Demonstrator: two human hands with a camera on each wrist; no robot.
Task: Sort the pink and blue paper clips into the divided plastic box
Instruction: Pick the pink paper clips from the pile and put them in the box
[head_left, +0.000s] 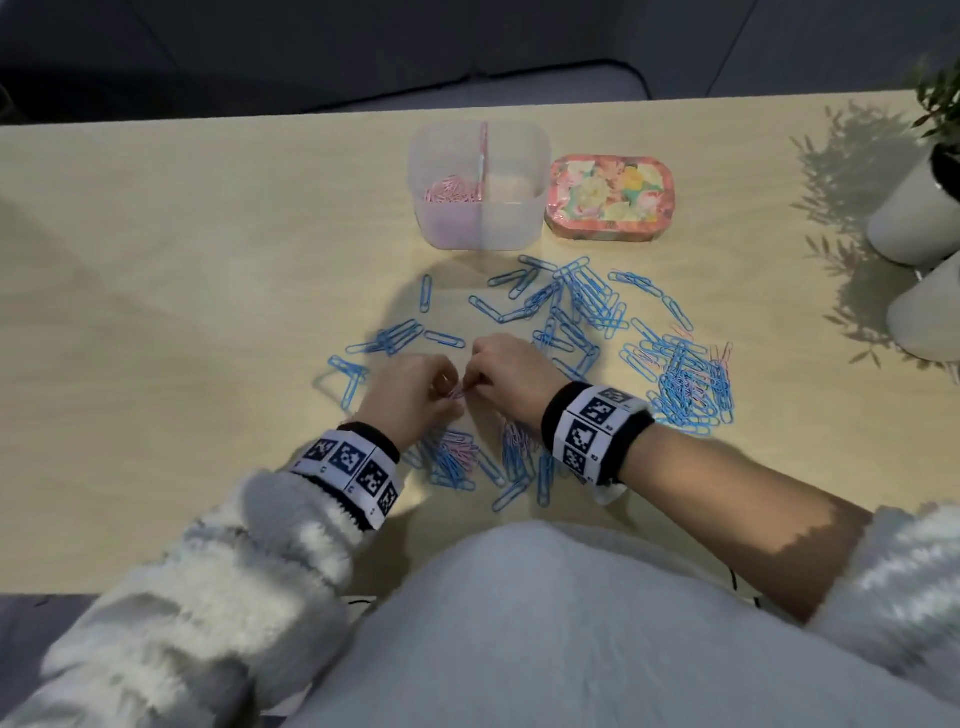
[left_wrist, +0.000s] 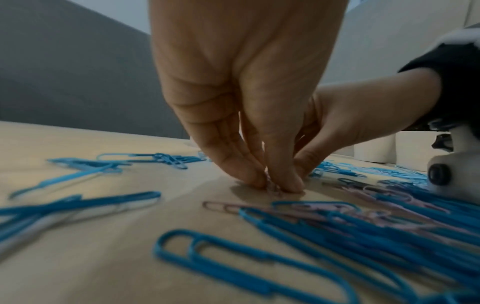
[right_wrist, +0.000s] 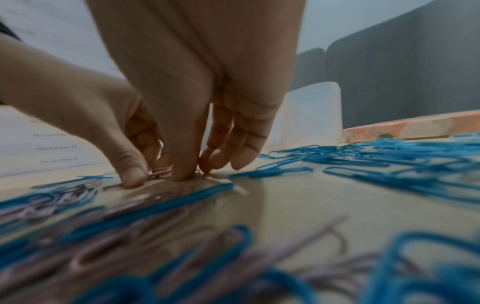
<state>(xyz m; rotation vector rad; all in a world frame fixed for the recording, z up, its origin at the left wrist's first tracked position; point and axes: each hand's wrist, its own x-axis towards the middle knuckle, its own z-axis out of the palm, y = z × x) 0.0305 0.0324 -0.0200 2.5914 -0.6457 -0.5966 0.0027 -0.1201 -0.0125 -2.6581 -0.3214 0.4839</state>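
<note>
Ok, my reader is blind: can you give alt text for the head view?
Two hands, left hand and right hand, meet over a pale table, pinching pink paper clips amid scattered blue paper clips. Behind them the divided plastic box holds pink clips in its left half, beside a floral tin.

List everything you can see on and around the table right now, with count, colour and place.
divided plastic box: one, translucent, far centre of the table; pink clips in its left compartment, right compartment looks empty.
blue paper clips: many, uncounted, blue, scattered loose across the table between the box and the person.
pink paper clips: many, pink, a heap in the box; a few more mixed among the blue ones near the wrists.
floral tin: one, pink with flowers, right of the box.
white pots: two, far right edge, a plant in one.
table: one, light wood.
left hand: fingertips pinch a pink clip.
right hand: fingertips on the same clip.
</note>
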